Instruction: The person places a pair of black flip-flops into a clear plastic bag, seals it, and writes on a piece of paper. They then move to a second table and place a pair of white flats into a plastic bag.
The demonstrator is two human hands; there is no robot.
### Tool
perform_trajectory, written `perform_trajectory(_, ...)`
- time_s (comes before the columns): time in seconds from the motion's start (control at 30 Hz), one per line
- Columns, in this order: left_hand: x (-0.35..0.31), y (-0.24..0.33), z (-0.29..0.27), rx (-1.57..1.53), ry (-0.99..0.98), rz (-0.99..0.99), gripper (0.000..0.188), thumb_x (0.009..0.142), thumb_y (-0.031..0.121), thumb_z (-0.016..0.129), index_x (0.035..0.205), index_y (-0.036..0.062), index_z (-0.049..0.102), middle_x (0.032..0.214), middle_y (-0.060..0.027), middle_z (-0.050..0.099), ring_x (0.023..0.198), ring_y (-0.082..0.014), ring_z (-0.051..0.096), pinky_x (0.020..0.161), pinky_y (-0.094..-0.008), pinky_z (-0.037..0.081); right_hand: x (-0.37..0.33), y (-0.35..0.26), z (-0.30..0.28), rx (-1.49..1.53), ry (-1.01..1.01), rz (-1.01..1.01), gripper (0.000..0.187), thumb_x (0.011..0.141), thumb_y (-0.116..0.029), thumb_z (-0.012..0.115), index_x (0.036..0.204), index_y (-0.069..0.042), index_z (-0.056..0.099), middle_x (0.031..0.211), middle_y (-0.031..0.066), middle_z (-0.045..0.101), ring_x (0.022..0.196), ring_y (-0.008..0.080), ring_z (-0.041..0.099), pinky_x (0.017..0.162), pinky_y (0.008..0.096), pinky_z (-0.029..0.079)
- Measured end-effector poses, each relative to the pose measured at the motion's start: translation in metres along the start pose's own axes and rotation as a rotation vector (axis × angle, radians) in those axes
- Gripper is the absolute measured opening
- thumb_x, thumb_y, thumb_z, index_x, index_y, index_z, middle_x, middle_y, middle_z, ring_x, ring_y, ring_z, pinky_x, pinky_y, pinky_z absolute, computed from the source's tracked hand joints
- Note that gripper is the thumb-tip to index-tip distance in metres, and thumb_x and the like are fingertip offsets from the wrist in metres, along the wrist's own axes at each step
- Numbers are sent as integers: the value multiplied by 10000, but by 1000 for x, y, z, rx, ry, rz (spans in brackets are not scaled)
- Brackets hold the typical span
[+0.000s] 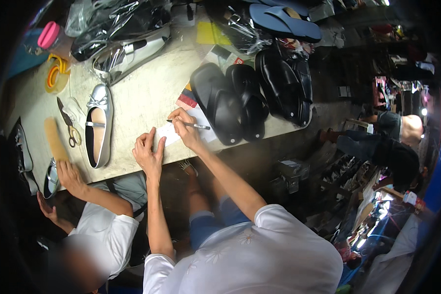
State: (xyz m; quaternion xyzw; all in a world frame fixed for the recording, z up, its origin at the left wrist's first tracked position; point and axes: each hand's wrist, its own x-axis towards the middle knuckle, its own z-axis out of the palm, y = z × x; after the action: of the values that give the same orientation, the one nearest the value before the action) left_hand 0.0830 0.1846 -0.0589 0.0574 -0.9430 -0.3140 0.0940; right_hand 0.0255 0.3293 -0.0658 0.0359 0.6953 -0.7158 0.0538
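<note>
Far L, we see a co-worker's hand [69, 175] at a tan strip [56, 138], then scissors [74, 134] & a silver shoe [99, 127]. Next, our L hand [149, 156] on the tbl [137, 93], fingers bent, slightly apart, thumb at the edge of the white paper [169, 137]. Our R hand [184, 128] pinches a blk pen [201, 127] btwn thumb & fingers, over the paper. Blk sandals [224, 115] just R.

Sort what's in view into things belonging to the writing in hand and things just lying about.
In the writing:
Slim dark pen, held in the right hand
White paper sheet, left hand at its edge

Apparently just lying about:
Black sandals
Yellow-handled metal scissors
Round yellow tape roll
Silver bow-front flat shoe
</note>
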Motion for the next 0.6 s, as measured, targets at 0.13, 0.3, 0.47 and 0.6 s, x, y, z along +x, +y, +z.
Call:
perform_trajectory(0.13,8,8,-10,-129,-91,-96,312,764,244,758,1034,96,709,908,-35,589,712,-160,507,663,-309,403,-12,-24,-7,23,-26,53,222,944,-195,448,956,-12,573,609,44,537,559,116,522,537,285,441)
perform_trajectory(0.3,14,13,-15,-162,-183,-123,208,792,193,712,940,50,677,890,-58,590,720,-214,518,703,-341,431,-82,-67,-31,-135,-17,31,246,996,-197,433,1052,-11,584,731,76,623,649,149,616,591,286,485)
perform_trajectory(0.47,14,16,-17,-231,-212,-154,125,862,101,617,954,16,622,839,-102,597,732,-226,538,707,-344,449,-153,-105,-80,-195,-32,-8,204,977,-123,463,1086,-10,594,934,96,671,810,163,665,728,266,510)
perform_trajectory(0.6,15,36,-42,-297,-226,-327,151,915,106,574,1023,0,568,840,-71,582,766,-149,525,702,-281,440,-144,-125,-116,-363,109,-179,183,854,-29,639,1032,-21,596,1001,122,672,823,199,676,736,290,524)
